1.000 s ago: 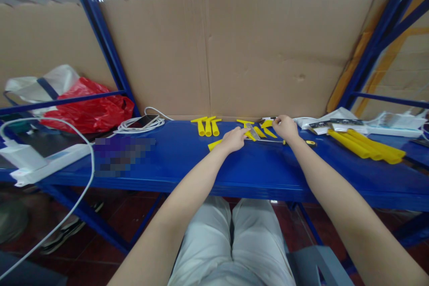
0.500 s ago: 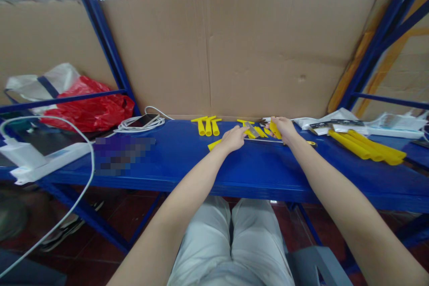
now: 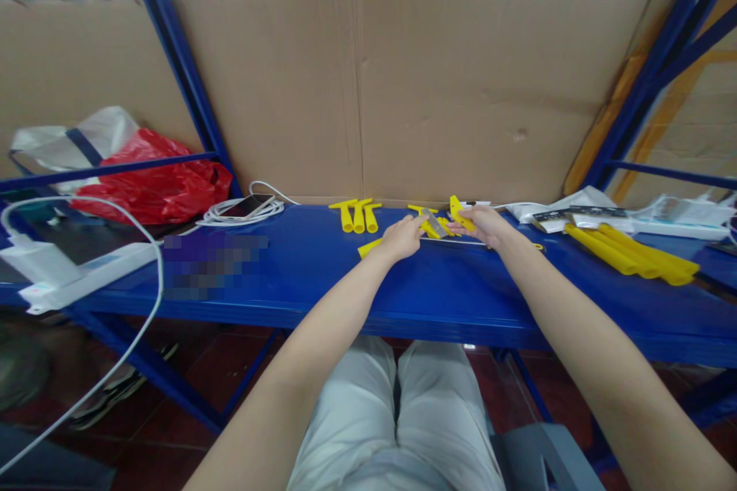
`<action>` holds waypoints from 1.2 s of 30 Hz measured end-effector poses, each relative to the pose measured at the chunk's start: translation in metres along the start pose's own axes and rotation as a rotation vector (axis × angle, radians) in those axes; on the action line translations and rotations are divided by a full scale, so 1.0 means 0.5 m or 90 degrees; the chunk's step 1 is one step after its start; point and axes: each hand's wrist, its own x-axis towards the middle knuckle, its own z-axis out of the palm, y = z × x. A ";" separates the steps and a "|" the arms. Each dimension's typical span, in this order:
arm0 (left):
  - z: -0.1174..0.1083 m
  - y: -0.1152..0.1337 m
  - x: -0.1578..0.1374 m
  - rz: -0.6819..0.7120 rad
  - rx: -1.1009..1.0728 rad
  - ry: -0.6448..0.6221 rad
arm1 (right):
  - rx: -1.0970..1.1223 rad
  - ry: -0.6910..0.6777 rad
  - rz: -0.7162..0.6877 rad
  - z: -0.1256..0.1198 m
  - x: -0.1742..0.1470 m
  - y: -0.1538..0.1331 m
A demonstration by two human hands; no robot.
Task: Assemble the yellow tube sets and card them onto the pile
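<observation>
The right hand [image 3: 487,224] pinched a flat, elongated yellow plastic piece [image 3: 460,215] over the blue metal tabletop [image 3: 443,291], its long axis slanting leftward and away from the palm. The left hand [image 3: 403,238] curled over a yellow tube [image 3: 368,249]; I couldn't tell how firmly.

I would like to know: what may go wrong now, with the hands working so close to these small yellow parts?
Two possible risks. The yellow piece in the right hand might slip and land among the small yellow parts between the hands. Also, the thin rod runs beneath the right hand, so a low wrist might knock it.
</observation>
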 end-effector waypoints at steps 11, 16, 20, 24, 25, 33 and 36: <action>0.005 -0.004 0.001 0.003 -0.016 0.009 | -0.034 -0.005 -0.071 -0.007 0.013 0.003; 0.008 -0.004 0.004 0.002 -0.043 0.007 | -0.069 -0.014 -0.078 0.002 0.005 0.003; 0.005 -0.001 0.003 0.008 -0.056 0.002 | -0.134 -0.024 -0.126 0.012 0.001 0.012; 0.002 0.003 0.001 0.012 -0.063 0.003 | -0.215 -0.014 -0.160 0.023 -0.005 0.021; 0.001 0.003 0.000 0.013 -0.064 0.002 | -0.230 -0.006 -0.168 0.025 -0.007 0.022; 0.001 0.006 -0.001 0.021 -0.079 0.008 | -0.257 0.010 -0.180 0.031 -0.008 0.029; 0.003 0.006 0.000 0.029 -0.081 0.014 | -0.269 0.012 -0.186 0.030 -0.007 0.031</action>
